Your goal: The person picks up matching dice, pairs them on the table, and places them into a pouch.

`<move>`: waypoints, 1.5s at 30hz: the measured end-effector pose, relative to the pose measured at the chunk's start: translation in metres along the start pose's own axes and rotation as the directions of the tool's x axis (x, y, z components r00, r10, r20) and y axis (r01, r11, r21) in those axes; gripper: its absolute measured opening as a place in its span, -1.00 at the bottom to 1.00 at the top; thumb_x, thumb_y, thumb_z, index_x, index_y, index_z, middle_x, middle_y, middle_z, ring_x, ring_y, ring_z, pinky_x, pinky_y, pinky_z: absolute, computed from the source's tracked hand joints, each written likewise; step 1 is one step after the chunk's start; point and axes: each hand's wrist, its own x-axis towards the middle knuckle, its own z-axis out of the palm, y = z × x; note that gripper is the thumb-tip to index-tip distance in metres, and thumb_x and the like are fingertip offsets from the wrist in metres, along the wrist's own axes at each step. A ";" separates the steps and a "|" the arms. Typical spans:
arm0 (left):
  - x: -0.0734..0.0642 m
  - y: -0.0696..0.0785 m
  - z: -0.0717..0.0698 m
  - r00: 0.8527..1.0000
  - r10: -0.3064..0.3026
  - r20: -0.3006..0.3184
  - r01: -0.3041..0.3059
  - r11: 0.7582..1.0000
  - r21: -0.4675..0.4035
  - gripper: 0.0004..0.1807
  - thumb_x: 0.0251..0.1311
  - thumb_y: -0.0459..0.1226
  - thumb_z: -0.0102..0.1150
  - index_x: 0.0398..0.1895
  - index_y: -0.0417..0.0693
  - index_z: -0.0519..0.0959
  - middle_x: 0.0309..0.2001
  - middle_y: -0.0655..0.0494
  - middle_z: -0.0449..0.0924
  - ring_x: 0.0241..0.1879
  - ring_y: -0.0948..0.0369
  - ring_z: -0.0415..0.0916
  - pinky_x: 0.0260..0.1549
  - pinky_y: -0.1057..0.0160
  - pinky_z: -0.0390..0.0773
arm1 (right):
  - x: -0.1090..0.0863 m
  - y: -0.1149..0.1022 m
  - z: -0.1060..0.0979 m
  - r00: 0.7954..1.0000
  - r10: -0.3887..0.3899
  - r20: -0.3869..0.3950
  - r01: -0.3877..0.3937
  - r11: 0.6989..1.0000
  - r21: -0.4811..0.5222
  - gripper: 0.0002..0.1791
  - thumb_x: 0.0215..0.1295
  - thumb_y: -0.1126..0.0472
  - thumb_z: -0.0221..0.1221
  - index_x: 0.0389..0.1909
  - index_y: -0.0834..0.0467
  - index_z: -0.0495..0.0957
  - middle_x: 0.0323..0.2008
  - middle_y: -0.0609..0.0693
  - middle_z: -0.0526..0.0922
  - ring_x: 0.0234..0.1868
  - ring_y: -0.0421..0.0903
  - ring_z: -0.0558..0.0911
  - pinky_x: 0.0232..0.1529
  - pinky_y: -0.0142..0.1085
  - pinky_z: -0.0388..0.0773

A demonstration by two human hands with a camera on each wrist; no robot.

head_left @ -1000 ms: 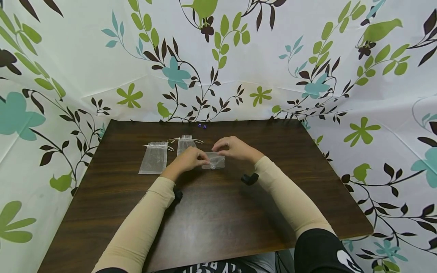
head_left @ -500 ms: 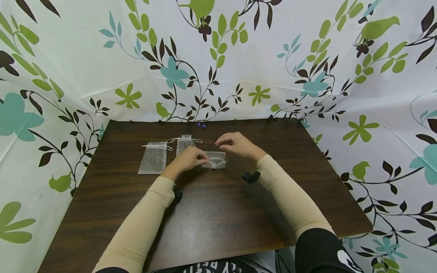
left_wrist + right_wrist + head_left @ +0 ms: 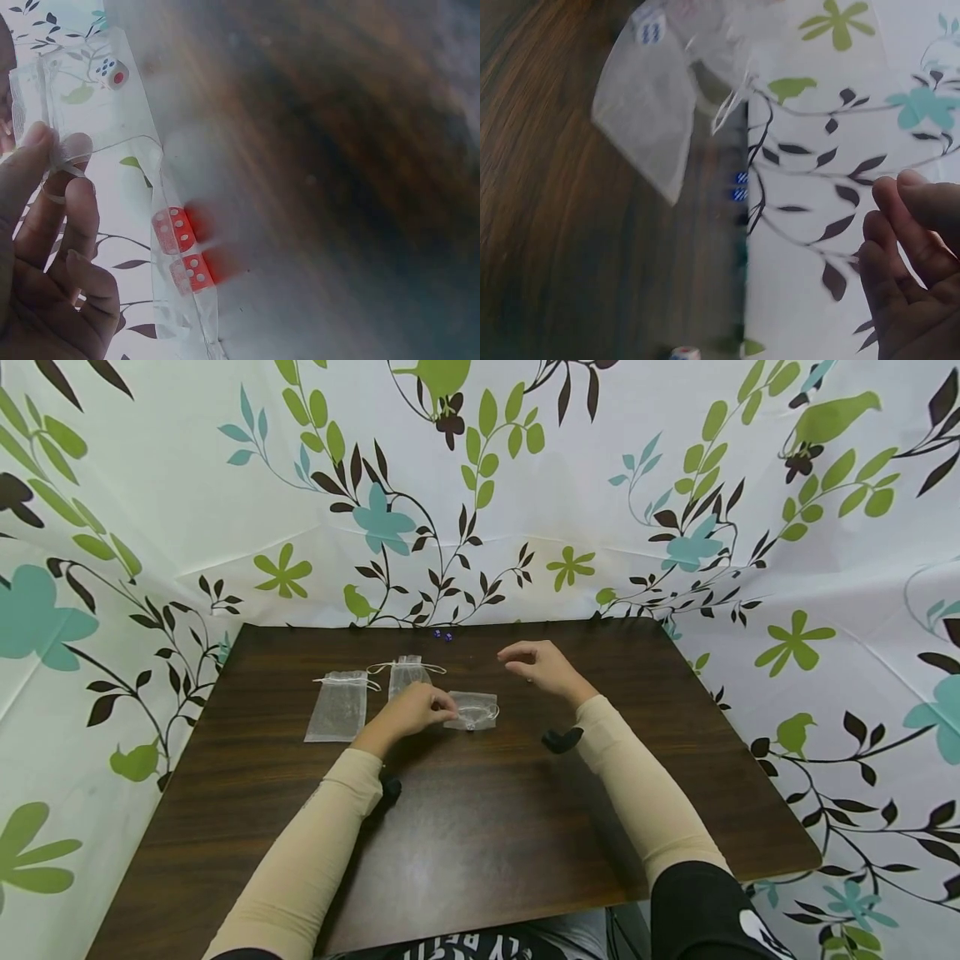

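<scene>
My left hand (image 3: 416, 708) pinches the edge of a small sheer drawstring bag (image 3: 477, 710) on the table. Thumb and index finger meet at its edge in the left wrist view, where a white die (image 3: 112, 73) shows through the mesh. Past those fingers, two red dice (image 3: 172, 230) appear at another sheer bag; whether they are inside is unclear. My right hand (image 3: 550, 670) hovers to the right of the held bag, fingers loosely bent, with nothing visible in it. The right wrist view shows its fingers (image 3: 889, 262) close to the thumb.
A second sheer bag (image 3: 336, 714) lies flat at left, and another bag (image 3: 407, 672) lies partly behind my left hand. Two blue dice (image 3: 443, 636) sit at the table's far edge. A pale die (image 3: 685, 353) peeks in at the bottom of the right wrist view. Patterned cloth (image 3: 480, 560) hangs behind.
My right hand has drawn away from the bag, moving right and up. The bag's cord loop now shows at its right end. My left hand stays at the bag.
</scene>
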 end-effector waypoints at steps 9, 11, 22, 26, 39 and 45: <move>-0.002 0.000 -0.004 1.000 0.001 -0.001 -0.001 1.000 0.002 -0.91 0.27 -0.22 0.38 -0.30 -0.03 0.80 -0.35 0.24 0.75 -0.40 0.29 0.49 -0.31 0.23 0.51 | -0.001 0.039 -0.004 0.985 0.166 -0.046 -0.165 0.986 0.017 -0.65 0.44 0.29 0.24 0.20 0.22 0.61 0.13 0.10 0.67 0.07 0.04 0.65 0.06 -0.02 0.56; -0.002 0.000 -0.005 1.000 0.000 -0.001 0.000 1.000 0.002 -0.91 0.27 -0.22 0.38 -0.31 -0.03 0.80 -0.35 0.23 0.75 -0.41 0.29 0.49 -0.31 0.24 0.51 | -0.001 0.048 -0.004 0.978 0.201 -0.049 -0.201 0.980 0.014 -0.64 0.44 0.31 0.23 0.22 0.25 0.59 0.15 0.12 0.66 0.13 0.07 0.62 0.15 0.01 0.51; -0.004 -0.002 -0.004 1.000 -0.007 0.002 0.007 1.000 0.011 -0.91 0.28 -0.20 0.38 -0.30 0.00 0.79 -0.34 0.24 0.75 -0.40 0.29 0.50 -0.31 0.24 0.52 | 0.003 0.086 0.000 0.959 0.283 0.008 -0.281 0.957 -0.074 -0.57 0.39 0.36 0.26 0.25 0.32 0.54 0.20 0.23 0.60 0.22 0.17 0.55 0.21 0.03 0.47; -0.004 -0.003 -0.004 1.000 -0.002 0.000 0.002 1.000 0.008 -0.92 0.27 -0.21 0.39 -0.31 0.00 0.79 -0.36 0.25 0.74 -0.42 0.30 0.47 -0.33 0.25 0.50 | 0.005 0.089 0.004 0.958 0.284 0.044 -0.277 0.954 -0.115 -0.61 0.42 0.35 0.22 0.23 0.31 0.56 0.18 0.24 0.61 0.19 0.17 0.57 0.20 0.02 0.47; -0.005 -0.005 -0.004 1.000 -0.005 0.000 0.005 1.000 0.016 -0.91 0.27 -0.20 0.39 -0.30 0.01 0.80 -0.37 0.25 0.74 -0.45 0.31 0.44 -0.35 0.26 0.49 | 0.000 0.093 0.007 0.951 0.310 0.006 -0.308 0.948 -0.074 -0.72 0.44 0.33 0.21 0.11 0.28 0.62 0.11 0.22 0.64 0.18 0.15 0.57 0.23 0.01 0.46; -0.006 -0.006 -0.005 1.000 0.003 0.000 -0.003 1.000 0.013 -0.91 0.27 -0.22 0.38 -0.30 -0.02 0.80 -0.34 0.23 0.76 -0.44 0.32 0.48 -0.32 0.25 0.51 | -0.001 0.095 0.009 0.945 0.326 -0.006 -0.326 0.944 -0.043 -0.72 0.45 0.31 0.21 0.11 0.27 0.63 0.13 0.21 0.63 0.19 0.16 0.55 0.24 0.02 0.44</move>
